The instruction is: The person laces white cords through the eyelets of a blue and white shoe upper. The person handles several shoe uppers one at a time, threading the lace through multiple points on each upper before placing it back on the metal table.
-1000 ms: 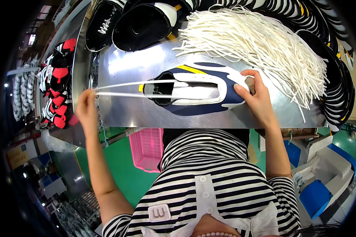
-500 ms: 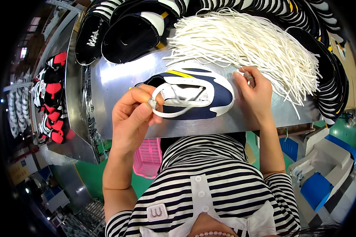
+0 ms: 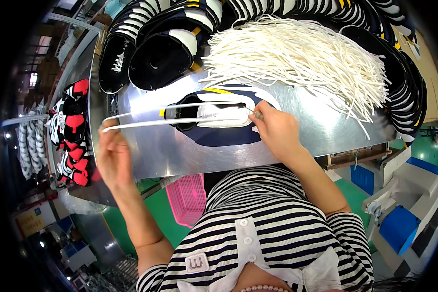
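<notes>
A navy and white shoe upper (image 3: pixel 224 135) with a yellow stripe lies on the metal table, its toe toward my right. Two strands of a white shoelace (image 3: pixel 155 123) run taut from the front of its opening out to my left hand (image 3: pixel 113 155). The left fingers are closed on the lace ends, well left of the shoe. My right hand (image 3: pixel 277 127) pinches at the front of the opening where the lace comes out; the palm covers part of the toe. A grey band is on a right finger.
A large heap of white laces (image 3: pixel 297 68) lies behind the shoe. Stacked shoe uppers (image 3: pixel 160 61) line the back and right of the metal table (image 3: pixel 151 158). Red, black and white pieces (image 3: pixel 75 131) are at far left. A pink basket (image 3: pixel 187 199) stands below the table edge.
My left hand has drawn the lace out to the left, turning its loop into two straight strands. My right hand has moved left from beside the toe onto the front of the shoe opening.
</notes>
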`<control>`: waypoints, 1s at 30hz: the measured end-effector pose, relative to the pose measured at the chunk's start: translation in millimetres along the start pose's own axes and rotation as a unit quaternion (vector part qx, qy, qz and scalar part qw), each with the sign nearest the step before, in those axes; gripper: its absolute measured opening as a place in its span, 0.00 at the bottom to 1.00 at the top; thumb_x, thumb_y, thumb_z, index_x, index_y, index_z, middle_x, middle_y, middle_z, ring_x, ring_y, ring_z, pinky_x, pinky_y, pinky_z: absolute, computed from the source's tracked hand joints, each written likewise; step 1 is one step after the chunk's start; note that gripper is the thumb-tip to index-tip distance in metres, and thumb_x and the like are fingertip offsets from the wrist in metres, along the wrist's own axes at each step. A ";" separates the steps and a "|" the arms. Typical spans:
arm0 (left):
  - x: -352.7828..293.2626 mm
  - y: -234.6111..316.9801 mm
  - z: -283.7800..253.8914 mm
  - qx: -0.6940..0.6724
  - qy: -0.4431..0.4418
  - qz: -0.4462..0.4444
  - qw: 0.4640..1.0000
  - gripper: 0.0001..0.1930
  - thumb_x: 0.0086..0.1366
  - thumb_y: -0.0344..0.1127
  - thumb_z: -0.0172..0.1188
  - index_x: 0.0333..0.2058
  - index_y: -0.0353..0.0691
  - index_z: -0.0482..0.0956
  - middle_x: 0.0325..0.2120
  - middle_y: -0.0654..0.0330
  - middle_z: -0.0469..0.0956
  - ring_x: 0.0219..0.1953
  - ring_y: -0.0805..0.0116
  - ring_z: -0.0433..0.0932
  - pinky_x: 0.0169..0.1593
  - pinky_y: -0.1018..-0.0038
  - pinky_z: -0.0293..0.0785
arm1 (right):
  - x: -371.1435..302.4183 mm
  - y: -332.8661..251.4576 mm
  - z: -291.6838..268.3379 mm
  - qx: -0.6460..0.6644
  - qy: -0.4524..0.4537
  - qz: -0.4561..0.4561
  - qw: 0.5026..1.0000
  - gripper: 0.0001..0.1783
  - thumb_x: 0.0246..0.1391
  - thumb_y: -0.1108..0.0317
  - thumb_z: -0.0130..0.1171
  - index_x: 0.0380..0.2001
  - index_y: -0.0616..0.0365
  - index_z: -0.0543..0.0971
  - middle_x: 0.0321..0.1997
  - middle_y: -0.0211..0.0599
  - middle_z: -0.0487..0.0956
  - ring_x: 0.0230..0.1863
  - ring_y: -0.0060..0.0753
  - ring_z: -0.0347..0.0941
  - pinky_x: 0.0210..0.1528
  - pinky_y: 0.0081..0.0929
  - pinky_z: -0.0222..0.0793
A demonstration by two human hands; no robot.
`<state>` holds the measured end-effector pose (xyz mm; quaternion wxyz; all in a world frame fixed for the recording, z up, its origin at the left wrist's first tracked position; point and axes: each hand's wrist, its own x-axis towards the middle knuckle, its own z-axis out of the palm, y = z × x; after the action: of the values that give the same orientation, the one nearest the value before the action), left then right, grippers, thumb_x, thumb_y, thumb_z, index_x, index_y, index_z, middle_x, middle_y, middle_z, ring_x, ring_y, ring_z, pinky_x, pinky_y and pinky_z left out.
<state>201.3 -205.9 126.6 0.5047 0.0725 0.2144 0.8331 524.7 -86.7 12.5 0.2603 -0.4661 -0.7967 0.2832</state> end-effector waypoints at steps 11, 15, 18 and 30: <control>-25.3 -44.4 15.3 0.536 -0.213 -0.088 0.812 0.02 0.61 0.28 0.62 0.33 0.37 0.81 0.39 0.56 0.80 0.40 0.69 0.79 0.44 0.74 0.75 | 19.9 5.0 -30.5 0.360 -0.162 0.233 0.889 0.10 0.64 0.62 0.55 0.37 0.59 0.76 0.19 0.33 0.77 0.16 0.22 0.69 0.19 0.21 0.62; -14.5 -110.4 76.4 0.703 -0.356 -0.014 0.616 0.01 0.60 0.22 0.60 0.29 0.31 0.78 0.44 0.51 0.78 0.35 0.66 0.79 0.40 0.72 0.75 | 21.2 19.4 -44.9 0.506 -0.062 0.193 0.838 0.10 0.65 0.64 0.55 0.40 0.60 0.79 0.25 0.28 0.78 0.19 0.10 0.64 0.19 0.12 0.53; -2.8 -133.2 63.3 0.728 -0.347 0.055 0.588 0.01 0.61 0.23 0.60 0.31 0.32 0.78 0.41 0.54 0.77 0.33 0.71 0.76 0.36 0.76 0.72 | 9.7 10.5 -61.0 0.427 -0.066 0.072 0.899 0.10 0.62 0.67 0.59 0.42 0.61 0.81 0.31 0.29 0.78 0.29 0.15 0.71 0.30 0.15 0.64; 0.8 -147.9 18.9 0.762 -0.225 0.112 0.597 0.03 0.61 0.22 0.61 0.33 0.32 0.78 0.33 0.56 0.77 0.32 0.65 0.75 0.36 0.74 0.71 | 18.2 -15.8 -10.7 0.543 -0.112 0.181 0.812 0.06 0.63 0.71 0.56 0.40 0.61 0.78 0.33 0.26 0.78 0.21 0.10 0.62 0.22 0.13 0.54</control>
<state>327.0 -140.9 79.8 0.2005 0.6393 0.6412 0.3742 514.7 -74.7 33.7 0.3236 -0.3498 -0.4377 0.7624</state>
